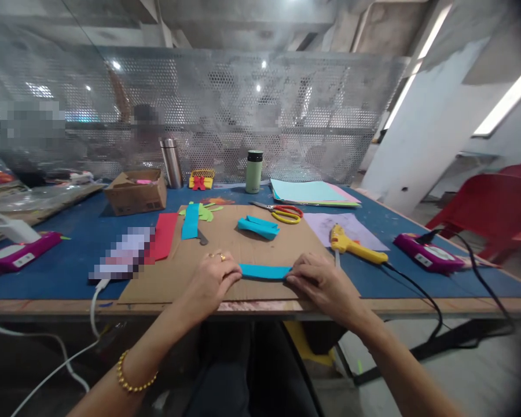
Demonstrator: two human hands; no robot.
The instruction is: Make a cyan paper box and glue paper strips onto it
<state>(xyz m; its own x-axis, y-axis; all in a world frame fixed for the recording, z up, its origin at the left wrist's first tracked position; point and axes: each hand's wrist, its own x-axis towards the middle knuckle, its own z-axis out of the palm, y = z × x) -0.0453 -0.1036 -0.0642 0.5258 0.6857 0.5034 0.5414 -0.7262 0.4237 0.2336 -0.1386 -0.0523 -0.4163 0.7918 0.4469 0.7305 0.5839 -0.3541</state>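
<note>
A narrow blue paper strip [264, 271] lies flat over the near part of a brown cardboard sheet [156, 288]. My left hand [217, 275] pinches its left end, and my right hand [316, 281] pinches its right end, fingertips pressed together. Beyond the strip sits a folded piece of blue paper [258, 227]. Farther left, another blue paper strip [191, 221] overlaps green paper cutouts [208, 212], with a small dark blade [202, 238] beside it. Scissors with red and yellow handles [286, 213] rest at the sheet's far edge.
A yellow glue gun [358, 248] with a black cord lies right of my right hand, near a purple power strip [429, 253]. At left are a phone [124, 255] on a white cable and red paper [165, 234]. A cardboard box [136, 194] and green tumbler [254, 172] stand behind.
</note>
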